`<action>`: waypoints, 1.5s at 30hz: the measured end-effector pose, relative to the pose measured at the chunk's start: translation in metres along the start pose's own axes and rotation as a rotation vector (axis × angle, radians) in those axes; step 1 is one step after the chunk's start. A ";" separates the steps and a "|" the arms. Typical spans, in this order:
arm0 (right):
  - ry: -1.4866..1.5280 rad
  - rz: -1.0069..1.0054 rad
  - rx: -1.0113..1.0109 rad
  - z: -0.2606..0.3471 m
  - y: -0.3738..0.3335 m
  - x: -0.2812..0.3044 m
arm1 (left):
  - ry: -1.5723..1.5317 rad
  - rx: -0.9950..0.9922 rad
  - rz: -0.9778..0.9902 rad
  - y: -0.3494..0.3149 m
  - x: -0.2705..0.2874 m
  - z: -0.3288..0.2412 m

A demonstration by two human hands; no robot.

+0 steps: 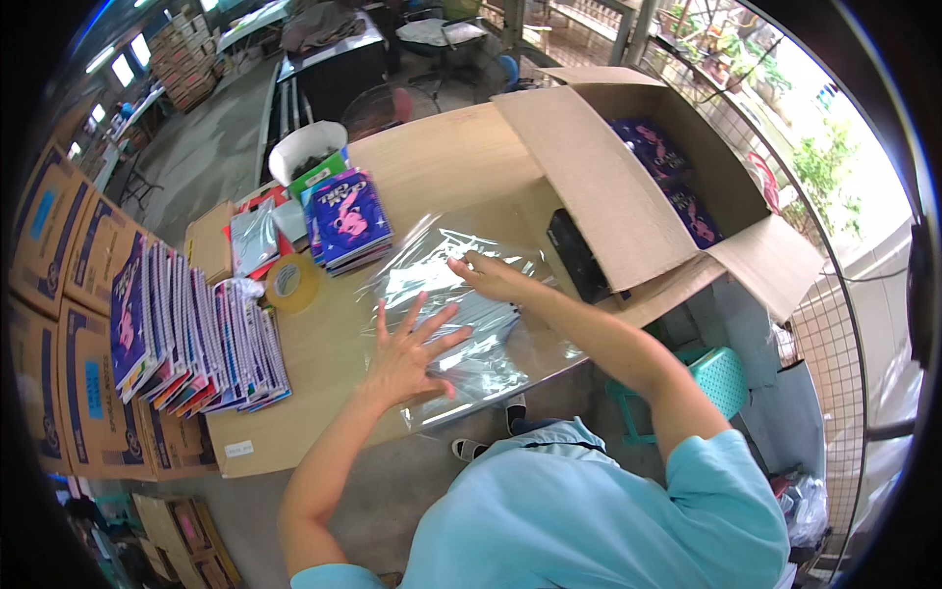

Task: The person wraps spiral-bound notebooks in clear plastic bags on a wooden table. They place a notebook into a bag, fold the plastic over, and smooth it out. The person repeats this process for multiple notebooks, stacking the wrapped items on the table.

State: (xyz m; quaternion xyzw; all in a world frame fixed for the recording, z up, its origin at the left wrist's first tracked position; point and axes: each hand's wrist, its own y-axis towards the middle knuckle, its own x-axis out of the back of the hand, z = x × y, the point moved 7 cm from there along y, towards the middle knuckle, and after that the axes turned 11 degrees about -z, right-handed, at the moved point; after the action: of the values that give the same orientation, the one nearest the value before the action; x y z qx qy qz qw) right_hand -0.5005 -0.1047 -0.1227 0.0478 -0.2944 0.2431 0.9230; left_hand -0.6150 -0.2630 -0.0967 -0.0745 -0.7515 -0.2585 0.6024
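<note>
A clear plastic wrap sheet (432, 265) lies spread on the wooden table (451, 162) with a stack of notebooks (481, 319) under its folds. My left hand (407, 353) presses flat on the plastic, fingers spread. My right hand (491, 277) pinches the plastic's edge over the stack. A pile of purple-covered notebooks (348, 221) sits just beyond the sheet on the left.
An open cardboard box (613, 196) holding more purple notebooks stands at the right. A roll of tape (289, 282) and a row of spiral notebooks on edge (196, 334) are at the left. A white tub (306, 147), stacked cartons (59, 265) and a teal stool (721, 378) surround the table.
</note>
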 end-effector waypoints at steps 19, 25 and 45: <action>-1.149 -1.037 0.320 -0.217 -0.052 0.178 | -0.051 0.039 0.050 0.000 0.008 -0.010; -1.088 -0.929 0.185 -0.228 -0.088 0.184 | 0.007 0.026 0.051 0.004 0.012 -0.014; -0.193 0.379 0.439 0.086 -0.053 -0.004 | -0.001 0.010 0.122 0.006 0.015 -0.006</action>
State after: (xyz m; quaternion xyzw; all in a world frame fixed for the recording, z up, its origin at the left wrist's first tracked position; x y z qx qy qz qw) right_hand -0.5227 -0.1727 -0.0519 0.2131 -0.3248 0.4631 0.7966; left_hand -0.6109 -0.2642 -0.0800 -0.1174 -0.7471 -0.2176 0.6171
